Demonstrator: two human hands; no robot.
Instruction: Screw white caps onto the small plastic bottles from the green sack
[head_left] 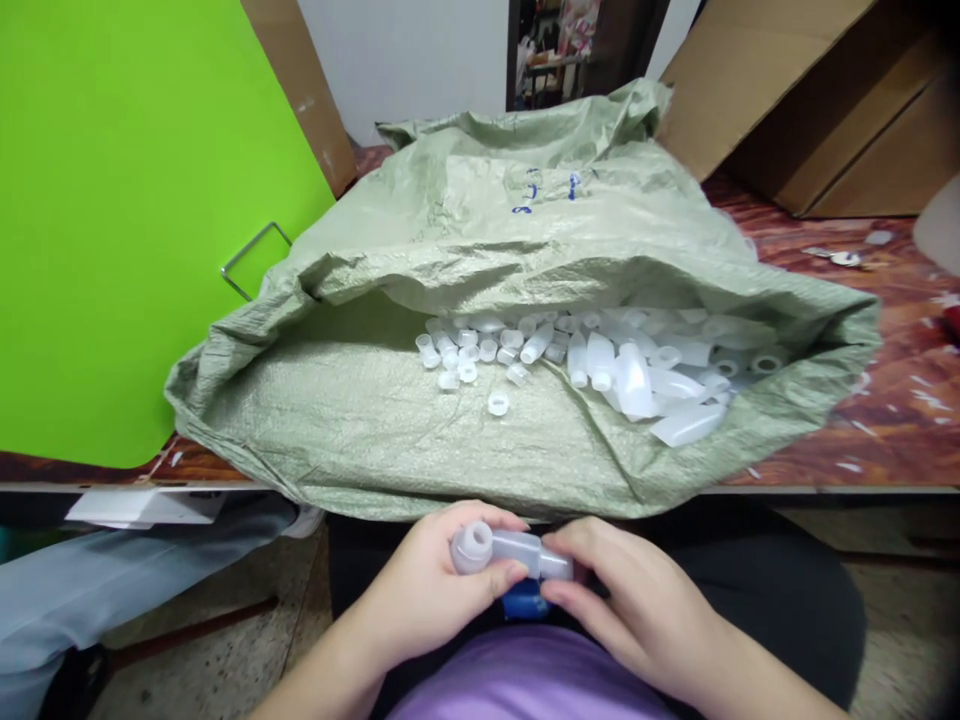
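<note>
My left hand [435, 585] and my right hand [622, 600] meet just below the table edge, above my lap. Together they grip a small translucent plastic bottle [502, 550] lying sideways, its open neck pointing left. The left fingers wrap the neck end, the right fingers pinch the base end. Something blue [525, 602] shows beneath the bottle, partly hidden by my fingers. In front of me an open green woven sack [360, 420] lies on the table, with several more plastic bottles [637, 375] and small caps [469, 355] spilling out at its mouth.
A bright green board [112, 220] covers the table's left side, with a metal wire handle [251, 262] by the sack. Cardboard boxes [825, 110] stand at the back right on the brown patterned tabletop [885, 400]. Another person's grey trouser leg [112, 580] is at lower left.
</note>
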